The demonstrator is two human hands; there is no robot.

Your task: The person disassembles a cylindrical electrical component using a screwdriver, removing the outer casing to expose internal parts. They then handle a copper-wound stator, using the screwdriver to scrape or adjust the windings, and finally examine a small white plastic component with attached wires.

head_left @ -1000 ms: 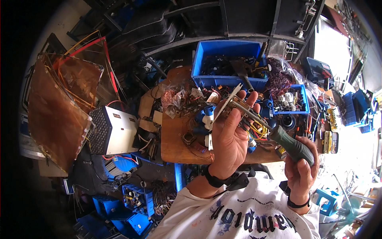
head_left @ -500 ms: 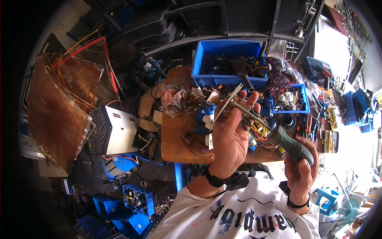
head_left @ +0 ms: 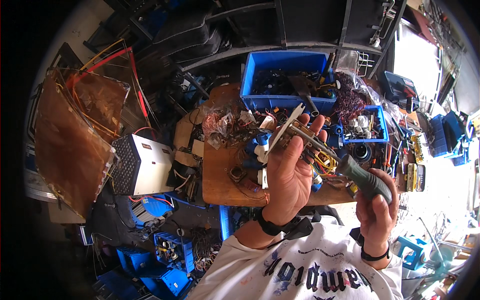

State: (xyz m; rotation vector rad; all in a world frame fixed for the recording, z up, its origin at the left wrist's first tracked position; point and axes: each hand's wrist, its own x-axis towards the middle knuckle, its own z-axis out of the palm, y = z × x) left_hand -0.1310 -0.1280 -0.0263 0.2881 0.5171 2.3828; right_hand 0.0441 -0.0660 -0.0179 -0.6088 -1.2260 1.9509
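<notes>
Above the table, my left hand [head_left: 290, 182] is closed round a small device with a thin white plate [head_left: 286, 129] and a brass-and-brown body, its thumb pressing on the near side. My right hand [head_left: 378, 212] grips the dark green handle of a screwdriver [head_left: 367, 179]. The screwdriver's metal shaft points up and left to the device between my left fingers. Whether its tip sits in a screw, I cannot make out. Behind the shaft lies a bundle of yellow and red wires [head_left: 326, 162].
A large blue bin [head_left: 280, 102] of dark parts stands at the table's [head_left: 220, 175] far edge, with a smaller blue tray [head_left: 384, 130] right of it. Copper wire scraps [head_left: 217, 122] lie left. Further left stands a white-and-black metal box [head_left: 152, 165]. A bit set [head_left: 415, 177] lies right.
The device in my left hand has tilted slightly, showing more of its brass side. The screwdriver's handle has turned and shifted a little in my right hand.
</notes>
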